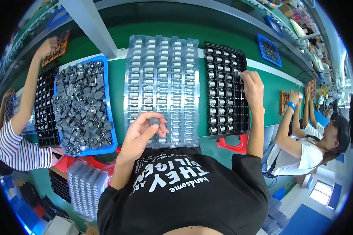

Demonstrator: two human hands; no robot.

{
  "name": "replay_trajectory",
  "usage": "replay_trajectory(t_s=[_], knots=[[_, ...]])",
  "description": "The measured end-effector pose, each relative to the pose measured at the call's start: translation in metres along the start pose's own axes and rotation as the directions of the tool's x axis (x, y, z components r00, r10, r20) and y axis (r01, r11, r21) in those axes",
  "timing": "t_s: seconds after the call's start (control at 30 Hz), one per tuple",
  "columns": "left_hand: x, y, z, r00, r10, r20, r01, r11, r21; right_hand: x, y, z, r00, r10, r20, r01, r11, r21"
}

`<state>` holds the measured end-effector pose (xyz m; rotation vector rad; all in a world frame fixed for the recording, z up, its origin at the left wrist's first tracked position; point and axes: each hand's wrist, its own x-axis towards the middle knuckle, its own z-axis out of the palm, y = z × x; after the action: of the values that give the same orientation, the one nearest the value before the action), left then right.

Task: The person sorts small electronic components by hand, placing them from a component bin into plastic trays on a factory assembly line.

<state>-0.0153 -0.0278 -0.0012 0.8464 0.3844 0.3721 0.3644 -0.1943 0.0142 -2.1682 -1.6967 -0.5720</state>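
My left hand [139,137] is raised over the near part of a clear plastic tray [162,105]. Its thumb and fingers close round a dark grey round cap [154,121]. Rows of small silver metal cylinders [148,69] fill the clear tray's pockets. To the right lies a black slotted tray [243,113], also holding rows of silver cylinders [221,94]. My right hand [252,84] reaches to that tray's right side, fingertips pinched at its upper right slots. A bit of silver metal shows at the fingertips; the fingers partly hide it.
A blue bin [110,129] heaped with grey caps [80,102] stands left of the clear tray. Co-workers sit on both sides, one arm [25,102] reaching in at far left. A red stool [239,144] is below the bench edge. A metal post [92,27] rises behind.
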Motion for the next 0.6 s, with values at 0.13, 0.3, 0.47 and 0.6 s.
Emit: replay_trajectory(t_s=[0.13, 0.3, 0.47, 0.6], knots=[[0.003, 0.000, -0.004, 0.997, 0.080, -0.002, -0.076, 0.957, 0.279, -0.013, 0.015, 0.003, 0.995, -0.009, 0.103, 0.007, 1.000, 0.026], [0.000, -0.004, -0.013, 0.998, 0.064, -0.011, -0.055, 0.915, 0.401, -0.014, 0.022, 0.017, 0.987, -0.053, 0.154, 0.048, 0.998, 0.034], [-0.006, 0.009, -0.010, 0.987, -0.003, -0.159, 0.040, 0.972, 0.230, -0.009, 0.012, 0.016, 0.974, -0.097, 0.207, 0.103, 0.995, -0.018], [-0.011, 0.004, -0.030, 0.980, 0.043, -0.194, -0.007, 0.983, 0.183, 0.024, -0.055, 0.009, 0.986, -0.117, 0.116, 0.092, 0.975, 0.202]])
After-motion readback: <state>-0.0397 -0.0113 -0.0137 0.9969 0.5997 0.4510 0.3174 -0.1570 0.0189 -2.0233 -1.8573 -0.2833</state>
